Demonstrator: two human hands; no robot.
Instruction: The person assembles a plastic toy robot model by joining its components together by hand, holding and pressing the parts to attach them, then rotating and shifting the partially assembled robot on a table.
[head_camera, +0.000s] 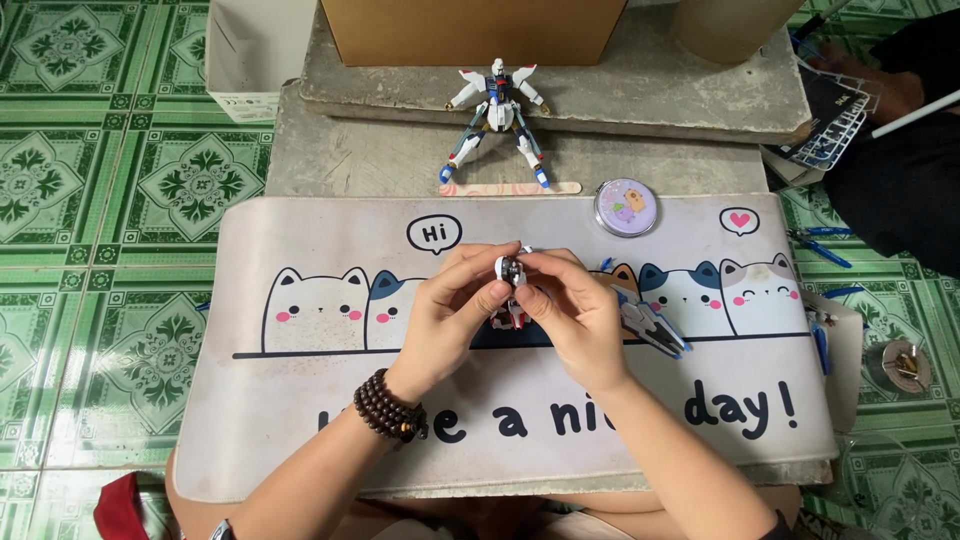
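Note:
Both hands meet over the middle of a cartoon-cat desk mat (300, 400). My left hand (452, 312), with a dark bead bracelet at the wrist, and my right hand (575, 308) pinch a small white, grey and red model part (512, 272) between the fingertips. More of that part shows below the fingers, white and red. A finished white and blue robot model (497, 112) stands on a wooden stick at the far edge, well apart from the hands. Blue-handled nippers (650, 328) lie on the mat just right of my right hand.
A round lilac tin (626, 207) sits on the mat's far edge. A cardboard box (470, 30) and a white box (250, 60) stand behind. At right, another person's dark sleeve (900, 180), plastic part frames (835, 120) and blue tools (820, 245). Green patterned floor tiles surround the low stone slab.

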